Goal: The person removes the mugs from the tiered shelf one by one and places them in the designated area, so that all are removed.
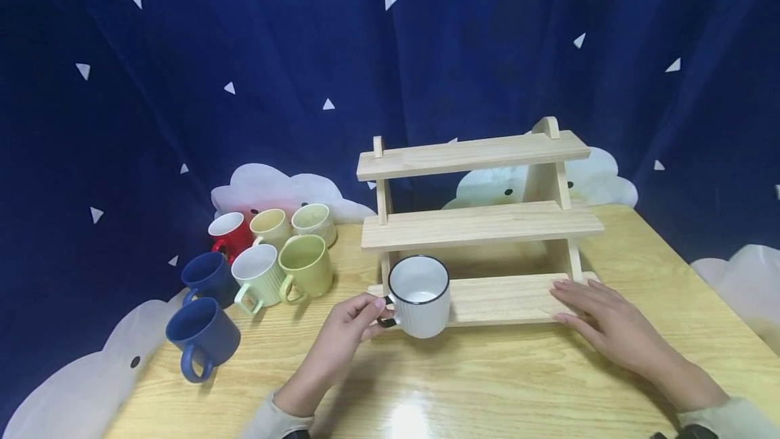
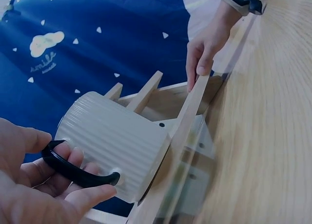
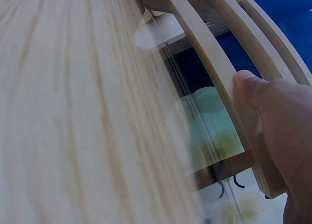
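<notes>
By its black handle (image 2: 80, 176), my left hand (image 1: 342, 334) holds a white ribbed mug (image 1: 426, 314) with a black rim. The mug is upright at the left end of the lowest board (image 1: 502, 300) of a three-tier wooden display stand (image 1: 481, 225). In the left wrist view the mug's base meets the board's front edge; whether its weight rests there I cannot tell. My right hand (image 1: 612, 327) rests on the right end of the same board, its fingers fairly straight on top and its thumb (image 3: 246, 83) against the front edge.
Left of the stand, several mugs are grouped on the wooden table (image 1: 487, 385): red (image 1: 239, 239), yellow (image 1: 271, 227), cream (image 1: 317, 223), pale green (image 1: 258, 273), olive (image 1: 311, 269) and two blue ones (image 1: 210, 280). A dark blue curtain (image 1: 292, 39) hangs behind.
</notes>
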A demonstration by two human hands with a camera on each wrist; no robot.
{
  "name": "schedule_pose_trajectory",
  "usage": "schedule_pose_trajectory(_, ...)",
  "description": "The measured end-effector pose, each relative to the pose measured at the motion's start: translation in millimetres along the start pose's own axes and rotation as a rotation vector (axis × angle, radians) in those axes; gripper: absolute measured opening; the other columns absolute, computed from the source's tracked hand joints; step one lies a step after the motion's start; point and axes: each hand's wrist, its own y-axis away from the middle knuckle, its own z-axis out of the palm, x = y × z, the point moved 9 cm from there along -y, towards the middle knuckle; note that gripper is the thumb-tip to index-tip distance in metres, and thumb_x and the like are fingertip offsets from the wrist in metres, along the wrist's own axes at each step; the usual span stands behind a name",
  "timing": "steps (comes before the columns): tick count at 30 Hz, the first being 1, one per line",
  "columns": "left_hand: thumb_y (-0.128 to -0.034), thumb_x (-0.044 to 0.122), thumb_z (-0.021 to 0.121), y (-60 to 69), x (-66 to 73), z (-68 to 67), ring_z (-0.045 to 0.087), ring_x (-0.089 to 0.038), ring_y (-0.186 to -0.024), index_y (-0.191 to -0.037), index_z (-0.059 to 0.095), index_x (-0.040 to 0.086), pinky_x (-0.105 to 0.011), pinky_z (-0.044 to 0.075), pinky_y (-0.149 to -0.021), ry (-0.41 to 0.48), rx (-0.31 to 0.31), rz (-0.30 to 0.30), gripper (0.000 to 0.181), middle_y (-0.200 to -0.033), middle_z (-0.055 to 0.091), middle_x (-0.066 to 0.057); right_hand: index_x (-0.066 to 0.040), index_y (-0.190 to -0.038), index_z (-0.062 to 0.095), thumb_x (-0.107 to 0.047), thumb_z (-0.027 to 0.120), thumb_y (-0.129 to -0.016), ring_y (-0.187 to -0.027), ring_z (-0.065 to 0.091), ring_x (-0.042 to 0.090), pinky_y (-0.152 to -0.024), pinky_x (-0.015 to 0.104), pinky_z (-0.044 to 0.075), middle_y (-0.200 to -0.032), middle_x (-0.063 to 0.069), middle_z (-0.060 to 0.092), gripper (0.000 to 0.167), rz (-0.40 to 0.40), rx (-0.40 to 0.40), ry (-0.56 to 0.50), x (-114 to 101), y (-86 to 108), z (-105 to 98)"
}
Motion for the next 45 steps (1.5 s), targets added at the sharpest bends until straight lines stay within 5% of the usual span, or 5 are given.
schedule_pose_trajectory(15,-0.0991,0.014,0.057,17.6,2.3,-37.4,0.062,-0.029,-0.103,-0.098,0.062,-0.009,-0.042,0.052,-0.092,0.012,0.122,-0.020,0.024,-0.103,0.061,-0.020,-0.011,-0.128,0.065,-0.024,0.079,-0.082,-0.128,0.049,0.011,-0.116,0.030,0.019,-0.130,0.008,0.062,0.050,0.007,-0.006,-0.006,0,0.3,0)
schedule_pose_trajectory(24,-0.0985,0.011,0.056,41.7,1.7,-64.8,0.062,-0.027,-0.103,-0.097,0.062,-0.011,-0.040,0.053,-0.091,0.009,0.202,-0.035,0.023,-0.102,0.061,-0.018,-0.011,-0.128,0.065,-0.024,0.078,-0.083,-0.126,0.052,0.015,-0.117,0.029,0.018,-0.130,0.009,0.062,0.049,0.009,-0.010,-0.006,-1,-0.2,0)
schedule_pose_trajectory(35,-0.1020,0.012,0.052,75.9,1.4,-103.4,0.063,-0.023,-0.101,-0.097,0.061,-0.014,-0.036,0.053,-0.090,0.010,0.285,0.044,0.028,-0.101,0.059,-0.016,-0.010,-0.127,0.065,-0.024,0.079,-0.082,-0.124,0.054,0.019,-0.117,0.029,0.018,-0.129,0.008,0.063,0.049,0.004,-0.002,-0.006,1,1.0,1)
schedule_pose_trajectory(45,-0.1024,0.010,0.051,106.8,-12.8,-137.1,0.067,-0.017,-0.096,-0.101,0.061,-0.016,-0.032,0.056,-0.084,0.057,0.347,0.046,0.027,-0.097,0.067,-0.005,-0.010,-0.127,0.065,-0.024,0.078,-0.083,-0.125,0.053,0.017,-0.117,0.028,0.018,-0.129,0.009,0.063,0.048,0.007,-0.006,-0.011,1,0.6,1)
